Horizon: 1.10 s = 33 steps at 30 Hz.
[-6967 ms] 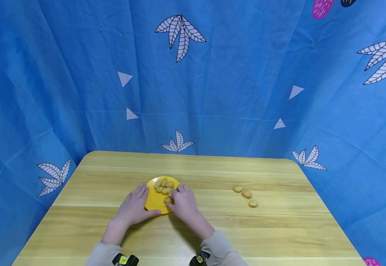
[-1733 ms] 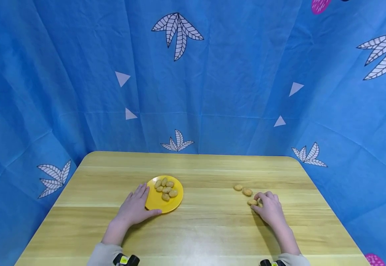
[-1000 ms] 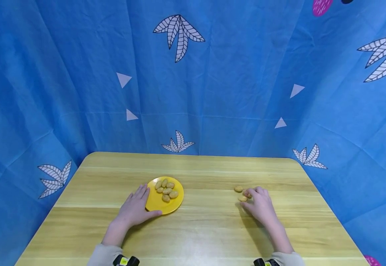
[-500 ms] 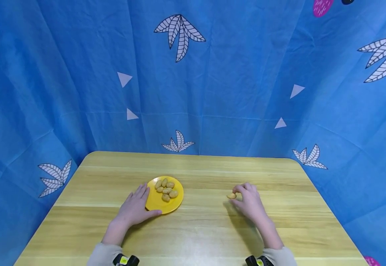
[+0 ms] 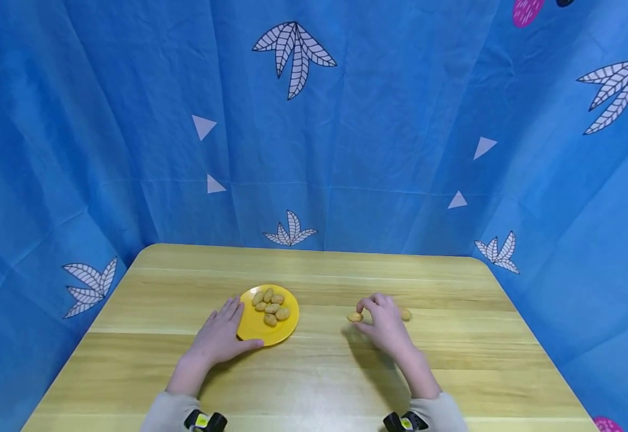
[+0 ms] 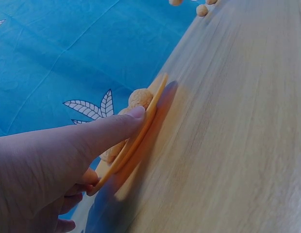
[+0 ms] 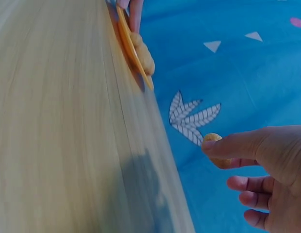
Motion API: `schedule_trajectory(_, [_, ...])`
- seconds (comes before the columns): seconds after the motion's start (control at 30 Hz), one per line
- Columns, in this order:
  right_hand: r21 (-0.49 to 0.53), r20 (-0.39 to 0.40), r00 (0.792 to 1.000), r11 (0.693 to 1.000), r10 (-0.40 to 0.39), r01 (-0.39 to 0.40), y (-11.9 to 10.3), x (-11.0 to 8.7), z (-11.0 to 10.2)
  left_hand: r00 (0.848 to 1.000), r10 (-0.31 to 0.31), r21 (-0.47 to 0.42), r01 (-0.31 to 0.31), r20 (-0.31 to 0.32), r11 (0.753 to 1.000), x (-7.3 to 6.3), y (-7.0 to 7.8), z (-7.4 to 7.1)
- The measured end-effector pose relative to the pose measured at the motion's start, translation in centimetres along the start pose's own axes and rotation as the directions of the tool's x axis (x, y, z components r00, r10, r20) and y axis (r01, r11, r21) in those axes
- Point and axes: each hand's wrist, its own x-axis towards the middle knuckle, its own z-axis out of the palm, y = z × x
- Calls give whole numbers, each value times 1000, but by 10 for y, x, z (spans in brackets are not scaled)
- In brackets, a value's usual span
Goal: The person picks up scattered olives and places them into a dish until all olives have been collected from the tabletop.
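Between the thumb and fingertips of my right hand (image 5: 384,327) is a tan, oval nut (image 5: 354,317), held over the table right of the plate. The right wrist view shows the same pinched nut (image 7: 214,158), with the lower fingers loosely bent. My left hand (image 5: 215,339) rests at the left rim of a round yellow plate (image 5: 257,336), fingers extended and thumb at the front edge. Several similar nuts (image 5: 272,308) lie grouped on the plate. In the left wrist view the thumb presses the plate's rim (image 6: 122,154) beside a rough-shelled nut (image 6: 141,98).
Beyond my right hand another nut (image 5: 405,314) lies on the wooden table (image 5: 314,384), partly hidden behind the hand. The left wrist view shows two nuts on the table near its top edge, one of them a round-looking nut (image 6: 202,10). A blue patterned curtain (image 5: 400,120) hangs behind.
My right hand has gone from the plate to the loose nuts, picked up the nearest one, and carried it left toward the plate. The left hand has stayed on the plate's rim.
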Motion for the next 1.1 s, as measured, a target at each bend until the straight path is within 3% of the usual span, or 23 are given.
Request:
schedule_trajectory(0.5, [69, 3, 989, 987, -145, 144, -46, 11, 21, 1000, -16, -17, 17, 10, 1000, -2, 1, 1])
schedule_trajectory(0.73, [42, 19, 972, 972, -232, 231, -68, 21, 29, 1000, -18, -18, 18, 1, 1000, 0, -1, 2])
schedule_trajectory(1.1, [-1, 94, 958, 962, -272, 274, -94, 30, 43, 1000, -7, -20, 7, -11, 1000, 1, -1, 1])
